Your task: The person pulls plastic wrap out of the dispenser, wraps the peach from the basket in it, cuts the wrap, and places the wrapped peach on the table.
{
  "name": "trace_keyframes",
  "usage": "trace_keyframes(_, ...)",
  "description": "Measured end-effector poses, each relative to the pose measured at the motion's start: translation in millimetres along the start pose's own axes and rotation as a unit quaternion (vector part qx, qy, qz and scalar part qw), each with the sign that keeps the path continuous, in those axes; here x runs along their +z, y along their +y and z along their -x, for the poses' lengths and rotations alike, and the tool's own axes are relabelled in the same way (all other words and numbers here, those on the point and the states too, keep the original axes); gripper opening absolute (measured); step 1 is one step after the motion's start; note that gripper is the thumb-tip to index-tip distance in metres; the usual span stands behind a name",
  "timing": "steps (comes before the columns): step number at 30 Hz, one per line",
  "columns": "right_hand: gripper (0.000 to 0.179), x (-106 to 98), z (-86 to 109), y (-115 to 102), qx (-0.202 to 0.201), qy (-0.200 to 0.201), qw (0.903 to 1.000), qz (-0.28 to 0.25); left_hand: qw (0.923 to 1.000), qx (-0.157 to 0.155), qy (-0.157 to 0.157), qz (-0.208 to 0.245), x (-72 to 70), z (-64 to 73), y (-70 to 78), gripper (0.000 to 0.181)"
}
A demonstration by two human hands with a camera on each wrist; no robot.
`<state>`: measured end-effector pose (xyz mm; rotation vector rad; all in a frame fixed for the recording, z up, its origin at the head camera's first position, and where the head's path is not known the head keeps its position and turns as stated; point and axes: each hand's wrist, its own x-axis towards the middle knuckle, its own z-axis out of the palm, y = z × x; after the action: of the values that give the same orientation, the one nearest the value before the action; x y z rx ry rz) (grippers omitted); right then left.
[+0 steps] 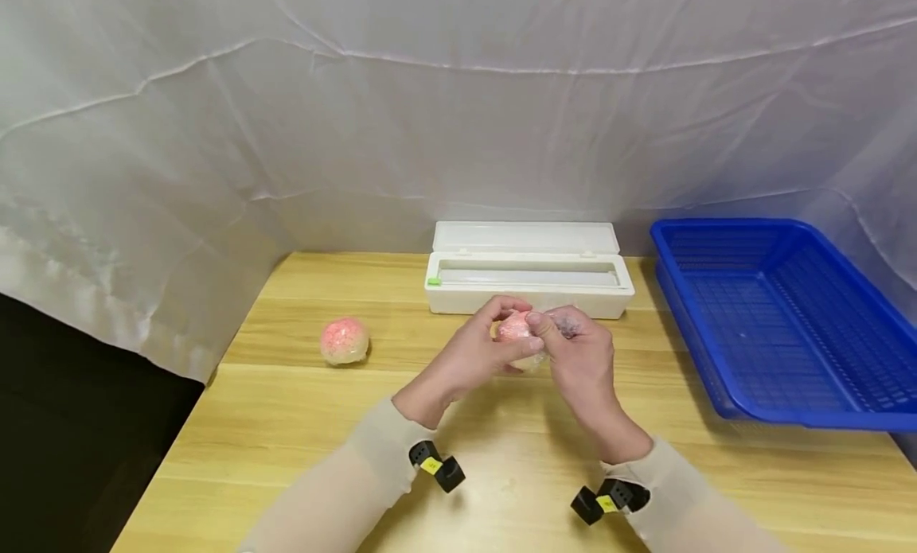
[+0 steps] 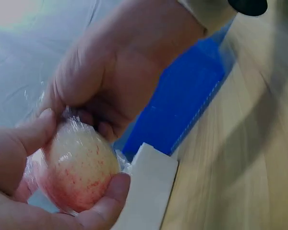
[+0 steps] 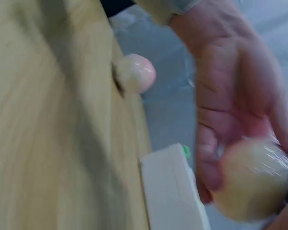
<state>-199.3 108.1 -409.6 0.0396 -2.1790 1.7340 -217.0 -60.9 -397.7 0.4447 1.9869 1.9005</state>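
A pink-and-cream peach (image 1: 513,327) in clear plastic wrap is held up over the table, in front of the white box. The left hand (image 1: 469,352) grips it from the left, and in the left wrist view its fingers curl round the peach (image 2: 81,165). From the other side, the right hand (image 1: 586,362) pinches the gathered plastic wrap (image 1: 566,325) against the fruit. The right wrist view shows the same peach (image 3: 252,184) in the left palm. A second peach (image 1: 345,340), apparently wrapped as well, rests on the table to the left.
Behind the hands, a white cling film dispenser box (image 1: 530,302) stands with its lid (image 1: 526,236) raised and a roll inside. A blue plastic basket (image 1: 705,354) sits at the right. Pale cloth (image 1: 458,139) hangs behind the wooden table (image 1: 286,457).
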Motion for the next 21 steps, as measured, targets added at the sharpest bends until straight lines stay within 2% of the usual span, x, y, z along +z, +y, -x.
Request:
trace_keyframes(2, 0.018, -1.4, -0.3, -0.4, -0.001, -0.024, 0.9997, 0.007, 0.9998, 0.007, 0.02, 0.007, -1.8, -0.7, -3.5, 0.053)
trace_keyframes(5, 0.015, -2.4, -1.1, 0.8, -0.002, -0.034, 0.9993, 0.014, 0.9996, 0.016, 0.022, 0.005, -4.4, -1.0, -6.4, 0.049)
trace_keyframes(8, 0.015, 0.8, -0.4, 3.7, -0.015, -0.017, 0.9997, 0.005, 0.9995, 0.026, 0.018, -0.007, -3.7, -1.5, -7.6, 0.044)
trace_keyframes(11, 0.019, 8.2, 1.5, 7.4, -0.013, 0.003, 0.9996, -0.023, 0.9972, 0.048, 0.039, -0.043, -0.4, -2.4, -9.3, 0.038)
trace_keyframes(14, 0.022, 16.2, 3.0, 10.5, 0.0, 0.024, 0.999, -0.037, 0.9903, 0.08, 0.079, -0.082, 3.5, -5.2, -12.8, 0.031)
trace_keyframes(17, 0.024, 22.1, 3.5, 11.2, 0.012, 0.044, 0.9987, -0.024, 0.9807, 0.107, 0.119, -0.113, 7.9, -7.6, -16.4, 0.028)
trace_keyframes(21, 0.031, 26.7, 4.1, 9.4, 0.038, 0.058, 0.9975, -0.013, 0.9731, 0.127, 0.151, -0.118, 14.3, -7.7, -20.0, 0.028)
